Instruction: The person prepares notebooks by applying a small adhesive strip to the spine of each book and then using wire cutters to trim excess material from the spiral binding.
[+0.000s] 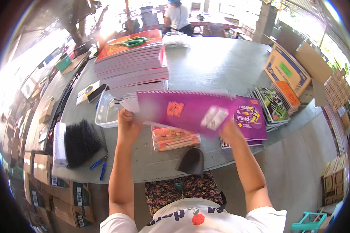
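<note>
A purple book (155, 110) with a row of binding holes or teeth along its top edge is held up above the table, blurred by motion. My left hand (127, 125) grips its left end, where white page corners fan out. Its right end is held by my right hand (231, 134), also smeared, fingers partly hidden. Beneath it lie several thin orange booklets or packets (175, 139). A dark grey curved piece (191, 161) rests near the front edge. Beside my right hand is a stack of purple books (254, 120). Behind my left hand stands a clear plastic tub (105, 112).
A tall stack of books (130, 64) carries green-handled scissors (134, 42). Black bristly strips (81, 143) and blue pens (103, 171) lie left. At right are green-black books (271, 103), orange books (287, 95) and a cardboard box (286, 70). A person (177, 17) is beyond the table (221, 54).
</note>
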{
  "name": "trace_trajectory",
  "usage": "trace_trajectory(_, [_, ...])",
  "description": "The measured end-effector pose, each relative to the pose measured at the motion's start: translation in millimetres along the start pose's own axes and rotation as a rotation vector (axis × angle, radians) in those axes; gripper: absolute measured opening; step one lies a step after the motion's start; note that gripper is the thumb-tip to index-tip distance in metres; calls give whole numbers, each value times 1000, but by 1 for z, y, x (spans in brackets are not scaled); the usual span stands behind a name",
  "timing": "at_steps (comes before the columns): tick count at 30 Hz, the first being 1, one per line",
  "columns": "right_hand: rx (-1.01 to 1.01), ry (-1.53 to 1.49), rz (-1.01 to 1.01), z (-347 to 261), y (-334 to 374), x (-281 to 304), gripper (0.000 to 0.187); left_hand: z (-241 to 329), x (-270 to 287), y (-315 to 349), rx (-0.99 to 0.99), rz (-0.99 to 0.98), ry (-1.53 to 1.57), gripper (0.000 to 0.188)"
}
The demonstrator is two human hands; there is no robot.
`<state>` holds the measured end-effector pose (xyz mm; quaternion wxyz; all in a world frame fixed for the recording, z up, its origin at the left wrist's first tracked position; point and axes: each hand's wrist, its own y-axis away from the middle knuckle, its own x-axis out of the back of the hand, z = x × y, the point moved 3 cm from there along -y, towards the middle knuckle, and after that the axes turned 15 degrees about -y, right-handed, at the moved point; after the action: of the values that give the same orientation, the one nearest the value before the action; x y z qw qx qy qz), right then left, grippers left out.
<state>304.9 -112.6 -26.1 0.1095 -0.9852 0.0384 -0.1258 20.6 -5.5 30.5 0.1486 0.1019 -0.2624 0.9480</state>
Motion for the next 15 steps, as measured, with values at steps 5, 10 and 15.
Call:
trace_trajectory(5, [159, -440, 288, -37, -34, -19, 23, -58, 1, 15, 102, 98, -7, 19])
trace_trajectory(10, [109, -694, 342, -10, -40, -34, 26, -76, -20, 23, 226, 35, 117, 27])
trace_trajectory(15, [-62, -596, 344, 2, -42, -79, 53, -67, -22, 33, 304, 184, 161, 46])
